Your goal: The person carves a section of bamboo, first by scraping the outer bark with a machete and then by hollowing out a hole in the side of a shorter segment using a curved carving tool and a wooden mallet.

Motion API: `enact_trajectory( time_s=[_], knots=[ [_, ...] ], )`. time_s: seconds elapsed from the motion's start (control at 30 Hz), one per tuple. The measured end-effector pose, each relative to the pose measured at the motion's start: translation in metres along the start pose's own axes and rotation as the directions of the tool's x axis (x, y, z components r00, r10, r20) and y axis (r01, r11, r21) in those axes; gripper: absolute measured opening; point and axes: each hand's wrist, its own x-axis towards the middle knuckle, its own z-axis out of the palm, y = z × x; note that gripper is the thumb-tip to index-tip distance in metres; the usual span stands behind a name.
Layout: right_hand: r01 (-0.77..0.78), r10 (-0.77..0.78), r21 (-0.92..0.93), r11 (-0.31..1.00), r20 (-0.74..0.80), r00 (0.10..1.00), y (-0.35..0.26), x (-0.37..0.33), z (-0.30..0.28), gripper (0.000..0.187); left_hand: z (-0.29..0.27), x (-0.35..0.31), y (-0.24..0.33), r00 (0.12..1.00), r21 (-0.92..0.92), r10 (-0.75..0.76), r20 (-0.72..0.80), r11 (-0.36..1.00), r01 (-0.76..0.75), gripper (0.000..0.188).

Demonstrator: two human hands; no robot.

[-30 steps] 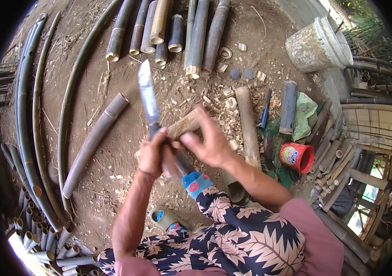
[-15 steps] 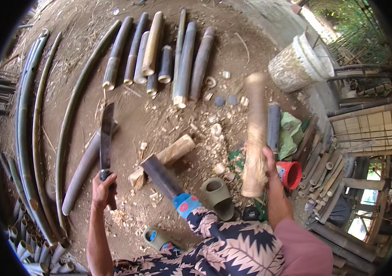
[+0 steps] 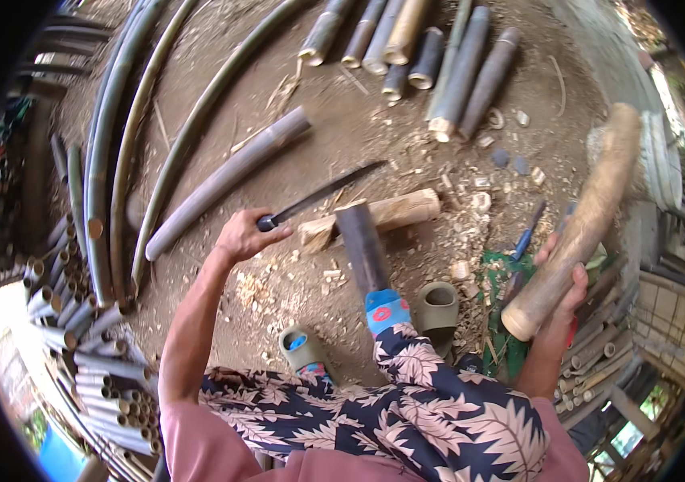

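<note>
Machete with a long dark metal blade and black handle (image 3: 326,193) is gripped in my left hand (image 3: 244,233), left of centre. My right hand (image 3: 571,293) is closed around a thick, tan-brown cylindrical pole (image 3: 583,217), tilted at the frame's right. A pale, rough-hewn wooden block (image 3: 408,210) lies near the centre.

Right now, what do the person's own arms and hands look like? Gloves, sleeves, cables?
Left hand and right hand, partly hidden: five-fingered human hands, no gloves visible. Left forearm and right forearm bare. Left sleeve and right sleeve dusty pink, plain, ending near the elbows. No cables or markings seen.
</note>
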Motion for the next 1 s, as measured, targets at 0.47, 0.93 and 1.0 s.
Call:
enact_trajectory(
  time_s=[0.47, 0.93, 1.0],
  knots=[
    [0.026, 0.353, -0.667, 0.744, 0.426, 0.833, -0.027, 0.046, 0.115, 0.060, 0.009, -0.023, -0.015, 0.977, 0.330, -0.184, 0.109, 0.934, 0.139, 0.069],
    [0.383, 0.722, -0.923, 0.038, 0.290, 0.628, 0.069, 0.053, 0.142, 0.093, 0.026, -0.018, -0.030, 0.987, 0.332, -0.135, 0.085, 0.938, 0.100, 0.068],
    [0.616, 0.354, -0.777, 0.128, 0.616, 0.704, 0.058, 0.073, 0.154, 0.089, 0.021, -0.015, -0.031, 0.985, 0.309, -0.140, 0.096, 0.945, 0.104, 0.069]
  ],
)
